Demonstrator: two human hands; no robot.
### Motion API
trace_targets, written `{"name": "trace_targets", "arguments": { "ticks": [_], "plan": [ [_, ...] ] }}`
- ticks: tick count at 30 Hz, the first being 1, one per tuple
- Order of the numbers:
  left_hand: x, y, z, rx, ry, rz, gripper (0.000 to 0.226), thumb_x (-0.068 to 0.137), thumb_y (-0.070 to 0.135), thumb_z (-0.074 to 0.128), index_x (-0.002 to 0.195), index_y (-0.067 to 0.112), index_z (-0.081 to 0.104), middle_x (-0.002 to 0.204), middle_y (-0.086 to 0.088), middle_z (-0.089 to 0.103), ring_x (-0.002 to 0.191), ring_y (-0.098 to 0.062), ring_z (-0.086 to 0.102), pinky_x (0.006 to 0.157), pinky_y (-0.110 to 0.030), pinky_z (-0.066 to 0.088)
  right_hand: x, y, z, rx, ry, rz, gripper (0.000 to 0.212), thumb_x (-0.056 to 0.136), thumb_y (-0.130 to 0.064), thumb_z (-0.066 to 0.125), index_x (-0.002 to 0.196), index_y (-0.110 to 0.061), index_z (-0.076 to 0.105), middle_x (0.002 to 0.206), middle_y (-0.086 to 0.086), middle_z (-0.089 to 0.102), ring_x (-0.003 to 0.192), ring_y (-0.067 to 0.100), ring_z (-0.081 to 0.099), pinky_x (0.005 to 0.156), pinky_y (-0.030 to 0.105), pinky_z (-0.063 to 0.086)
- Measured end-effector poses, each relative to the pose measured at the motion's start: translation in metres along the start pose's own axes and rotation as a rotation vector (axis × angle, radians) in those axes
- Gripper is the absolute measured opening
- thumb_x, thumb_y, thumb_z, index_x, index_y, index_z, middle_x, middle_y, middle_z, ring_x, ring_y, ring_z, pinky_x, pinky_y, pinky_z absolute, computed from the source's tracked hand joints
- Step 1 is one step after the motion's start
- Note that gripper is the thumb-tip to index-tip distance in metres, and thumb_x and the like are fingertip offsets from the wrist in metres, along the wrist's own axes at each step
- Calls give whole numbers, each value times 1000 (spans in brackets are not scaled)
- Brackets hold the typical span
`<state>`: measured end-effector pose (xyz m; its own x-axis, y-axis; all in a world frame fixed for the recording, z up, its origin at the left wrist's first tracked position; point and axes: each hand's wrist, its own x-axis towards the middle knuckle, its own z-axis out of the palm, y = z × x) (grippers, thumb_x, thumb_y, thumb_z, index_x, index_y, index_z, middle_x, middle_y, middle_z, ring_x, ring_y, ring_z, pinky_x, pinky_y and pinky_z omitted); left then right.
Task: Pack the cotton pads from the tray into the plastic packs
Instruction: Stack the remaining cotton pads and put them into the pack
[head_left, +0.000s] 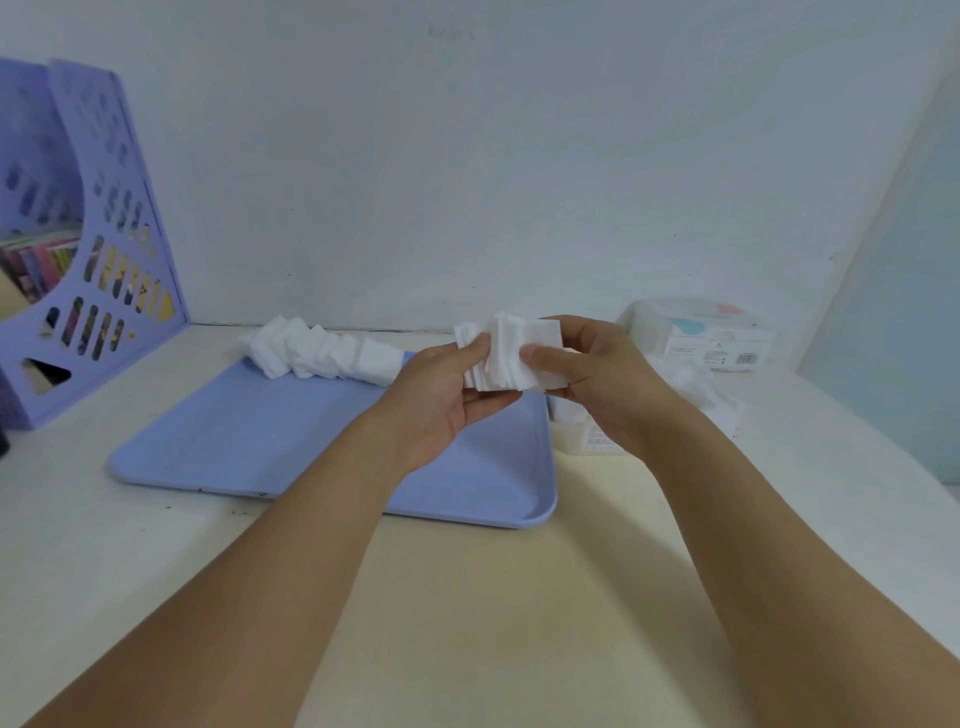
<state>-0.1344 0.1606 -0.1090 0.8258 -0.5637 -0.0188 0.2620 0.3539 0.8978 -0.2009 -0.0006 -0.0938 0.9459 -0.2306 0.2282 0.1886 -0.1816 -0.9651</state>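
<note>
Both forearms come in bare from the bottom of the view, the left from about 7 o'clock and the right from about 5 o'clock, and converge toward the centre. The left hand (441, 400) is turned palm up and tilted inward, thumb on top pointing toward 2 o'clock, its fingers (488, 402) curled underneath in a pinch. The right hand (602, 379) faces it at 3 o'clock, back of the hand outward, thumb lying level and pointing toward 9 o'clock, fingers wrapped round behind. The two thumbs lie close together, not touching. Both wrists are held level.
</note>
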Motion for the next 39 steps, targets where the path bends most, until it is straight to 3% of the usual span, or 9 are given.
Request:
{"name": "trace_targets", "arguments": {
  "ticks": [6, 13, 16, 19, 22, 28, 33, 39],
  "plan": [
    [-1, 1, -1, -181, 21, -65, 29, 105, 15, 50, 126, -2, 59, 120, -19, 71, 107, -30, 72, 83, -39, 62, 1, 0, 2, -64, 110, -115, 18, 87, -5, 76, 104, -12, 75, 90, 3, 78, 81, 18, 76, 70, 28, 61],
    [4, 0, -3, -244, 79, -18, 25, 105, 15, 51, 122, -1, 60, 116, -18, 73, 98, -29, 74, 74, -36, 63, 2, -3, -2, 166, 165, -145, 19, 87, 0, 73, 106, -3, 73, 87, 3, 74, 81, 17, 72, 74, 27, 58],
    [6, 0, -5, -163, 83, 24, 21, 103, 18, 55, 114, 4, 65, 109, -13, 76, 99, -27, 74, 79, -35, 62, 2, -10, -15, 355, 64, -64, 20, 92, -3, 66, 111, -5, 69, 96, 5, 71, 87, 18, 69, 79, 31, 57],
    [4, 1, -3, -82, 36, 55, 21, 101, 20, 58, 113, 8, 70, 109, -8, 76, 97, -21, 74, 80, -32, 61, 1, -8, -12, 173, -56, -32, 21, 92, -2, 66, 111, -7, 71, 101, 8, 75, 94, 22, 72, 85, 36, 60],
    [2, 2, -2, -50, 4, 53, 25, 102, 23, 56, 117, 7, 68, 114, -11, 75, 101, -22, 74, 81, -32, 61, 1, -1, -6, 49, -4, -42, 22, 91, -2, 68, 113, -5, 71, 105, 13, 76, 94, 23, 74, 87, 38, 61],
    [2, 3, -2, -94, 39, 23, 30, 107, 26, 46, 118, 3, 63, 100, -11, 78, 91, -22, 76, 74, -33, 62, 4, 2, -8, 48, -6, -56, 20, 91, -2, 69, 111, -4, 70, 105, 6, 74, 90, 19, 72, 78, 28, 59],
    [2, 4, -1, -96, 65, 0, 35, 109, 24, 42, 129, 1, 59, 118, -17, 72, 103, -27, 73, 78, -35, 63, 4, 3, -8, 19, -16, -115, 17, 89, 3, 70, 104, -5, 70, 98, 4, 75, 87, 17, 72, 77, 26, 57],
    [3, 5, -1, -153, 93, -21, 33, 108, 19, 42, 129, -1, 58, 119, -19, 72, 105, -29, 72, 79, -39, 63, 6, 6, -7, -19, 42, -147, 19, 87, 3, 72, 105, -4, 71, 99, 5, 76, 86, 19, 72, 77, 29, 58]
  ]
}}
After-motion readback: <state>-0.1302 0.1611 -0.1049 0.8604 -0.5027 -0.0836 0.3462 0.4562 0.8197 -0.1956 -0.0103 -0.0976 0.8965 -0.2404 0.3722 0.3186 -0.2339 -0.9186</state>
